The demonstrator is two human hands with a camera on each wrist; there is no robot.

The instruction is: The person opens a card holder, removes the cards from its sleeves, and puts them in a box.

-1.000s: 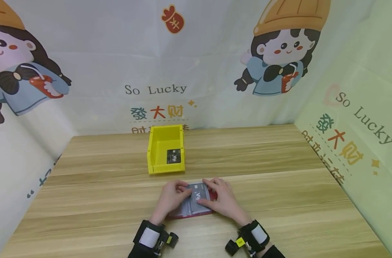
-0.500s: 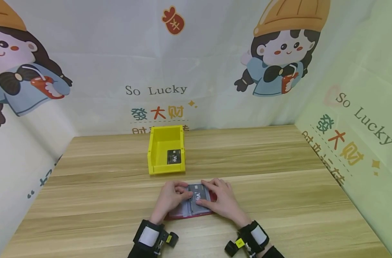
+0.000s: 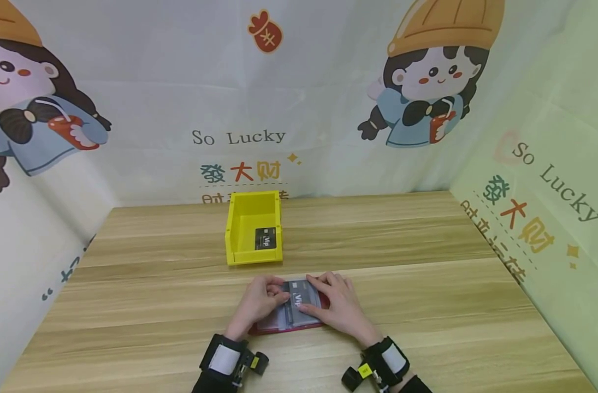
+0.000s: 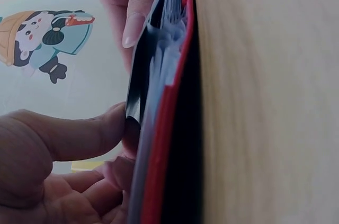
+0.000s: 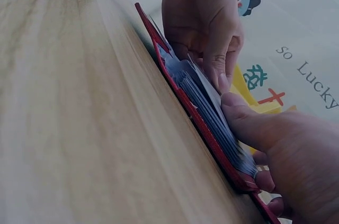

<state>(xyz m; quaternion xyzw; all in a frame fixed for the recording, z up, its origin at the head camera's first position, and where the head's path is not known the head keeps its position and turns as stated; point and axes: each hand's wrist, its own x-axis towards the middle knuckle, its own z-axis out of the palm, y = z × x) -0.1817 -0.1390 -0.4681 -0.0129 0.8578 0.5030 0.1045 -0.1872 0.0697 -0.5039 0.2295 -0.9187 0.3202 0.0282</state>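
Note:
A red card holder (image 3: 268,326) with clear sleeves lies spread on the table. On its right part is a black Vip card (image 3: 302,290), seemingly under clear plastic, its left edge sticking out. My left hand (image 3: 260,300) pinches that edge between thumb and fingers; the left wrist view shows the card (image 4: 139,86) bowed there. From the right, my right hand (image 3: 342,307) grips the holder's stacked sleeves, thumb over the card face and fingers round the far edge. In the right wrist view the sleeves (image 5: 209,115) fan up from the red cover (image 5: 212,147).
Behind the holder stands a yellow bin (image 3: 253,258), with another black Vip card (image 3: 265,239) on its floor. The wooden table (image 3: 407,305) meets a printed cloth backdrop (image 3: 328,109) at the back and sides. Each wrist wears a strapped camera.
My left hand has shifted slightly left over the last half second, and the Vip card has slid a little left with it. My right hand stays nearly in place.

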